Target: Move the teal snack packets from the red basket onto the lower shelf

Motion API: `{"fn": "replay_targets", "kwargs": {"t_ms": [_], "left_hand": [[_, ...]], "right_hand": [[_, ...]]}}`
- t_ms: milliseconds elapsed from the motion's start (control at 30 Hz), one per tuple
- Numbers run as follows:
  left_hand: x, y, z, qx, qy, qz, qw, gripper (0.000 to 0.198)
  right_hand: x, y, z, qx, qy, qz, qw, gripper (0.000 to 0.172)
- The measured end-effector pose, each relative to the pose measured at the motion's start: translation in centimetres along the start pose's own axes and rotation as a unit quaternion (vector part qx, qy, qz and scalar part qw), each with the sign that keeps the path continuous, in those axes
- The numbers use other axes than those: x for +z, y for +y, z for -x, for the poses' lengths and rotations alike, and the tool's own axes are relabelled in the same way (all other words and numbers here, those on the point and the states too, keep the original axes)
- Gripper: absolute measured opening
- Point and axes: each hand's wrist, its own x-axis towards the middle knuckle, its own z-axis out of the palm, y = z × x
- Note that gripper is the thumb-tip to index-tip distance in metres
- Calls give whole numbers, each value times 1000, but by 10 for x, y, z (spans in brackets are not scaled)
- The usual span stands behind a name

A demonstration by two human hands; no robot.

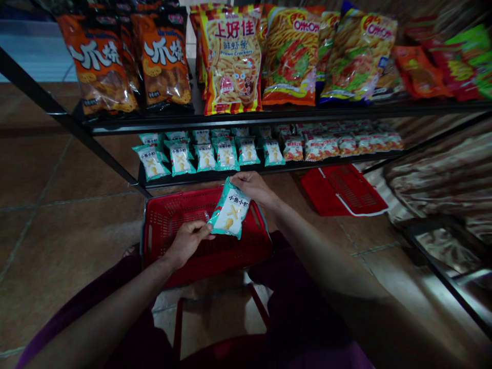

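A small teal-and-white snack bag (231,211) is held in both hands above a red plastic basket (172,261). My left hand (187,240) pinches its lower left corner, thumb on top. At the upper right corner, my right hand (253,185) grips the bag between thumb and fingers. The bag is tilted, its printed front facing up toward me. Just beyond, matching teal bags (226,152) stand in rows on the lower shelf. The basket sits between my knees, and its inside is partly hidden by the bag and my hands.
On the upper shelf (269,108) stand large bags, including orange-and-black ones (163,61) and prawn crackers (232,61). White-and-red small packs (315,147) fill the lower shelf's right side. Another red basket (346,189) with a white handle lies on the tiled floor at right.
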Motion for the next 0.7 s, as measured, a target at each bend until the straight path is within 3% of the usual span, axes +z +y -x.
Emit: {"fn": "replay_targets", "kwargs": {"t_ms": [133,233,333,433,600,700], "left_hand": [[-7,1,-2,11,-54,-77,995,23],[-10,6,-5,33,-116,-61,991,21],[-8,14,-9,13,-56,-4,998,38],[-3,20,-13,-7,12,46,999,40],[10,20,-22,-3,-27,134,991,41],[15,20,-27,-30,1,177,984,36]], "right_hand": [[1,-1,-2,-24,-35,56,998,32],[2,-5,-2,-44,-47,77,995,32],[7,-11,1,-55,-67,106,991,31],[17,-17,7,-75,-86,145,983,28],[33,-23,15,-125,-100,187,969,26],[36,-23,16,-151,-99,144,973,25]]}}
